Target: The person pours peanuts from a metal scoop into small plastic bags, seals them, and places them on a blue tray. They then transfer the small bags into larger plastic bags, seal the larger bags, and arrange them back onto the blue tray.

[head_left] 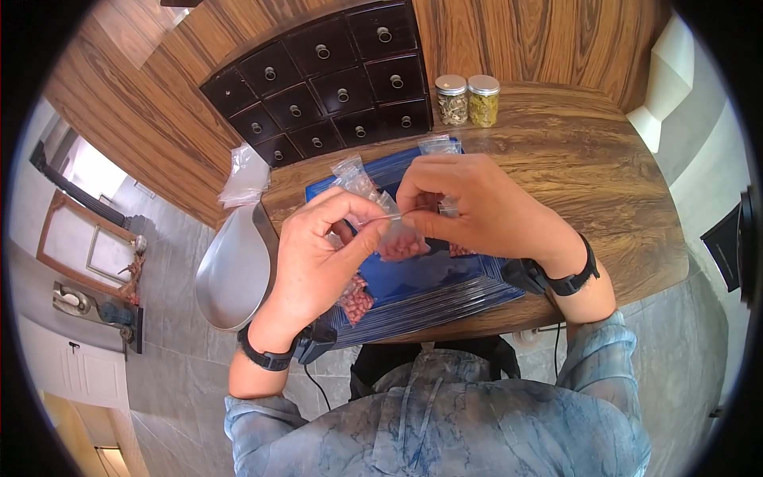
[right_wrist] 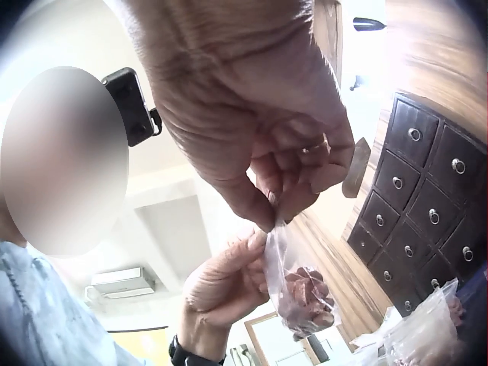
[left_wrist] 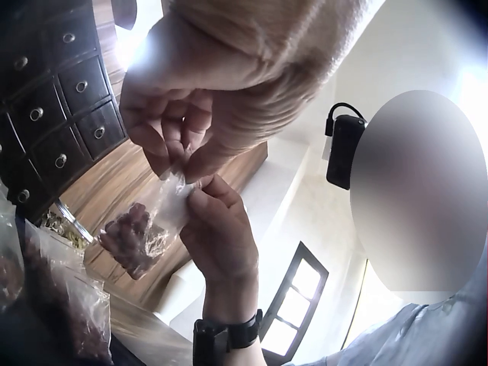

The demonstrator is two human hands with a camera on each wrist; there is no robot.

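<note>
Both hands hold a small clear zip bag of reddish, peanut-like pieces by its top edge, over a blue tray. My left hand pinches one side of the bag's mouth between thumb and fingers. Close beside it, my right hand pinches the other side. In the right wrist view the bag hangs below the fingertips, its reddish pieces gathered at the bottom. Another filled bag lies on the tray by the left wrist, and more clear bags lie behind the hands.
A grey metal pan sits at the table's left edge, with a stack of flat clear bags behind it. At the back stands a dark cabinet of small drawers. Two lidded jars, one of dried slices and one yellowish, stand beside it.
</note>
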